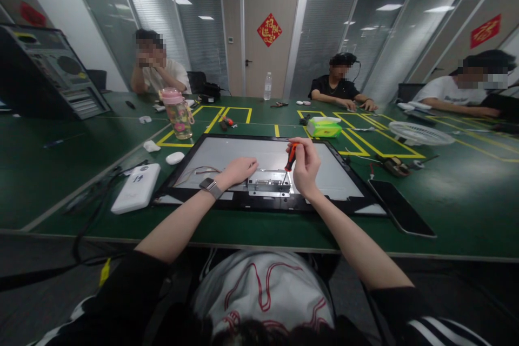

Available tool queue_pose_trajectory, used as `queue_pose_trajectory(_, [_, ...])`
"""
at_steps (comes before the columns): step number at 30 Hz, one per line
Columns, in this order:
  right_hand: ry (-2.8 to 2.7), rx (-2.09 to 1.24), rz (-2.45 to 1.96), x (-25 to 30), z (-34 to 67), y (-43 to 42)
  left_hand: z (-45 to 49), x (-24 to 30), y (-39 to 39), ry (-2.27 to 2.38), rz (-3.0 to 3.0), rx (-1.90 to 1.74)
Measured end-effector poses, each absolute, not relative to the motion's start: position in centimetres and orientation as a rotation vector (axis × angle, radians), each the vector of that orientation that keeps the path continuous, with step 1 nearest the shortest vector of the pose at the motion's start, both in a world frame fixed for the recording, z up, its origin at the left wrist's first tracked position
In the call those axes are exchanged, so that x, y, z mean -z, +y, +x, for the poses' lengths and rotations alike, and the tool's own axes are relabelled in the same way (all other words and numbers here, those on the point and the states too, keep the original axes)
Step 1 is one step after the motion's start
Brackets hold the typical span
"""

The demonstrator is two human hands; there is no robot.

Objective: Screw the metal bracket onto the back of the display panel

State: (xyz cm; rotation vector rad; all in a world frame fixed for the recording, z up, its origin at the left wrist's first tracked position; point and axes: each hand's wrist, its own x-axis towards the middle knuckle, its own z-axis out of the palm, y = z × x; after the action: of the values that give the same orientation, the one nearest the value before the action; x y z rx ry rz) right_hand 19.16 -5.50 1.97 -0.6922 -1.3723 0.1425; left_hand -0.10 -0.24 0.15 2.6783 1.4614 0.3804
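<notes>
A flat monitor panel (227, 154) lies face down on the green table, its pale metal back up and a black frame around it. My right hand (305, 165) is closed around a small red-and-black screwdriver (291, 158), held upright with its tip on a grey metal bracket (268, 183) at the panel's near edge. My left hand (239, 169), with a watch on the wrist, rests palm down on the panel just left of the bracket, fingers loosely curled and pressing on the panel.
A white box (137, 186) lies left of the panel, a black phone (401, 208) to its right. A pink-lidded bottle (177, 113), a green tissue pack (324, 127), a white fan (420, 133) and a computer case (48, 73) stand further off. Three people sit across the table.
</notes>
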Motion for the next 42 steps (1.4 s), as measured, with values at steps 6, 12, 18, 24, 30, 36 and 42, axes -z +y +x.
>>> queue_pose_trajectory(6, [-1.395,0.169,-0.768,-2.8,19.2,-5.8,-0.1,-0.2,-0.2,1.448,2.684,-0.378])
queue_pose_trajectory(12, [-1.389,0.192,-0.769,-2.7,19.3,-5.4,-0.2,0.0,-0.1,1.463,2.675,-0.382])
queue_pose_trajectory(18, [-1.465,0.109,-0.729,-2.2,19.3,-5.5,-0.1,-0.1,-0.2,1.441,2.704,-0.394])
queue_pose_trajectory(24, [-1.485,0.186,-0.708,-2.2,19.4,-5.7,-0.2,0.1,0.1,1.451,2.691,-0.397])
queue_pose_trajectory(30, [-1.485,0.273,-0.701,-2.7,19.3,-6.0,-0.2,0.2,0.1,1.454,2.693,-0.382])
queue_pose_trajectory(36, [-1.497,0.052,-0.672,-1.6,19.2,-5.7,-0.1,0.0,0.1,1.456,2.678,-0.373])
queue_pose_trajectory(42, [-1.577,0.266,-0.634,-2.5,19.2,-5.8,0.0,0.0,0.0,1.455,2.694,-0.361])
